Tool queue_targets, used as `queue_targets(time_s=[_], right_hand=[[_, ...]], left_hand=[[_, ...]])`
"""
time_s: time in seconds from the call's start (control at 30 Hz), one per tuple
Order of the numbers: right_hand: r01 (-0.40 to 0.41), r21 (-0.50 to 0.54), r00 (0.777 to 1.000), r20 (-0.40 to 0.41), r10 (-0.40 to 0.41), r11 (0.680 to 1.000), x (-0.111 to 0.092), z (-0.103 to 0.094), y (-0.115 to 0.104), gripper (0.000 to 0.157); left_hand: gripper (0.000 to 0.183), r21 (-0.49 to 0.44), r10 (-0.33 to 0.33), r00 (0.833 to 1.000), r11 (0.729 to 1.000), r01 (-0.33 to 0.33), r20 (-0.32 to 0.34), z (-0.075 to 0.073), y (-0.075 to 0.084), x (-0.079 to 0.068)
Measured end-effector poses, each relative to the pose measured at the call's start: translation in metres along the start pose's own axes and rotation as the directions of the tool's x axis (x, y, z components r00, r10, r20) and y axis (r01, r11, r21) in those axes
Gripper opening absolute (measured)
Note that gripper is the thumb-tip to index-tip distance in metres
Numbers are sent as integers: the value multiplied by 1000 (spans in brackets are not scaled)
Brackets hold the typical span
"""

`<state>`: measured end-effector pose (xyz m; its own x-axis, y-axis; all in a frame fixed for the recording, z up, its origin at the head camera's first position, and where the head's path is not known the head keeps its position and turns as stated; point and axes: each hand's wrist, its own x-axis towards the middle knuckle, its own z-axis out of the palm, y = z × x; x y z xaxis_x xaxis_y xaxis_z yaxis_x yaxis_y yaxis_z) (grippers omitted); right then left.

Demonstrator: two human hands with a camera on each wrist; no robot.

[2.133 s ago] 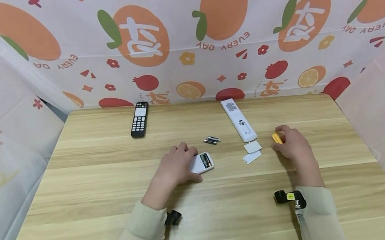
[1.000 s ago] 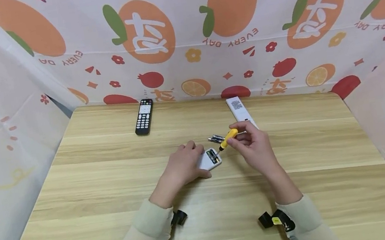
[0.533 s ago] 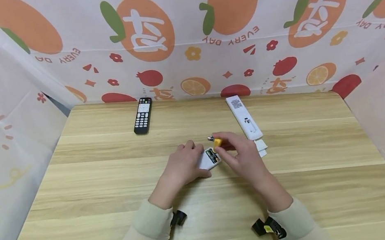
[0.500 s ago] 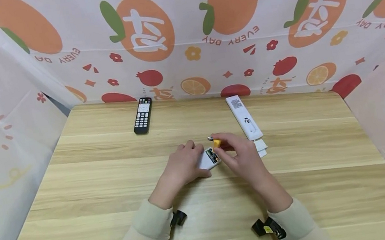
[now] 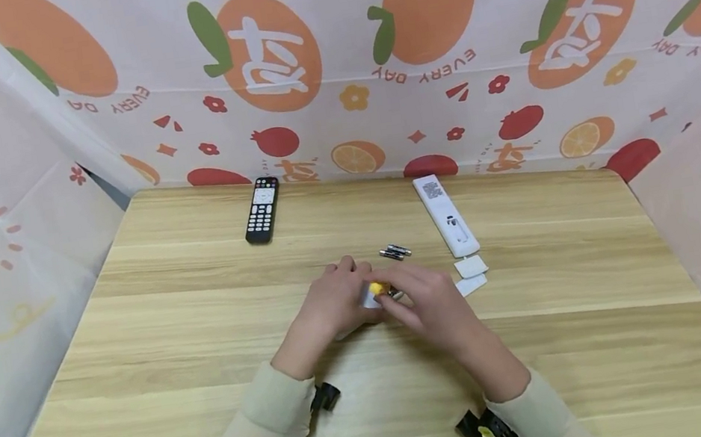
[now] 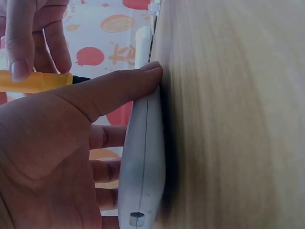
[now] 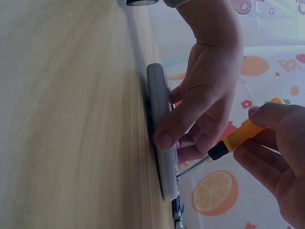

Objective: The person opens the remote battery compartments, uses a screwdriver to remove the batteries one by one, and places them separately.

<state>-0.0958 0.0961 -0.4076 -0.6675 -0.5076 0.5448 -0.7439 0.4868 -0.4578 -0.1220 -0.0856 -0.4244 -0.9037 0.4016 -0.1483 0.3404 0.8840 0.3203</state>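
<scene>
My left hand point(image 5: 332, 300) grips a white remote control point(image 7: 162, 129) by its sides, thumb along the near edge, low over the table. In my right hand point(image 5: 435, 308) is a screwdriver point(image 7: 243, 136) with a yellow handle and black collar, pinched between thumb and fingers. Its thin metal shaft slants down, and in the right wrist view the tip meets the top face of the remote near its end. From the head view, the right fingers hide most of the battery compartment. In the left wrist view the yellow handle passes behind the left thumb.
Loose batteries point(image 5: 391, 252) lie just beyond the hands. A second white remote point(image 5: 445, 215) lies back down at the right, with two white covers point(image 5: 470, 266) below it. A black remote point(image 5: 262, 210) lies at the back left, near the patterned cloth point(image 5: 349, 120).
The right hand has brought the screwdriver leftward from the right side of the table to the held remote. Lately its handle has tipped left and nearer. The left hand keeps its hold.
</scene>
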Motion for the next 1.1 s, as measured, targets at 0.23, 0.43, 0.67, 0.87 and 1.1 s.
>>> queue_targets(time_s=[0.23,0.43,0.67,0.87,1.1], right_hand=[[60,15,998,-9,-60,998,0,4,1,22],[97,-6,995,-8,-97,995,-1,7,0,21],[104,-10,994,25,-104,994,-2,8,-3,22],[119,-12,993,28,-118,993,-2,9,-4,21],[174,-38,984,50,-172,984,-3,12,-4,24]], left_hand=[[49,16,17,1000,1000,-17,17,-1,-1,2],[47,38,13,999,999,-14,42,-1,-1,4],[37,25,-18,998,1000,16,54,-1,-1,5],[36,29,-19,999,999,17,48,-2,-1,5],[36,57,19,999,998,-21,30,0,0,4]])
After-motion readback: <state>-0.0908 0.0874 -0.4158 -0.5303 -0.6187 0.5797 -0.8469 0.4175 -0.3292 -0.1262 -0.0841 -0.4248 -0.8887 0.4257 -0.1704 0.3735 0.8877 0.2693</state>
